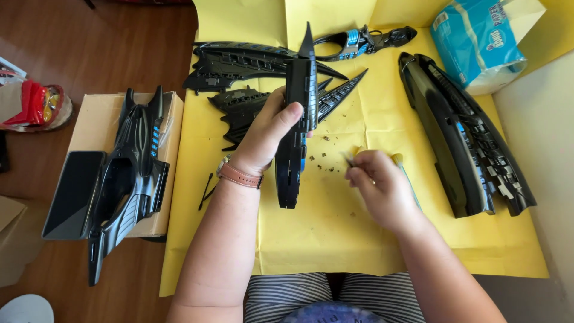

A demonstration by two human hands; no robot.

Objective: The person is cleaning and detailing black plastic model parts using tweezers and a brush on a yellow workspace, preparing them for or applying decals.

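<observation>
My left hand (267, 134) grips a long black plastic toy part with blue accents (297, 128), held upright over the yellow paper (335, 233). A brown strap watch sits on that wrist. My right hand (378, 185) is closed around a small tool with a yellowish handle (397, 159), its dark tip near the black part. Small dark crumbs (326, 155) lie on the paper between the hands.
Black winged shell pieces (239, 63) lie at the back, a large curved black hull piece (463, 140) at the right. A black toy vehicle body (128, 167) rests on a cardboard box (95, 116) on the left. A blue tissue pack (478, 39) sits far right.
</observation>
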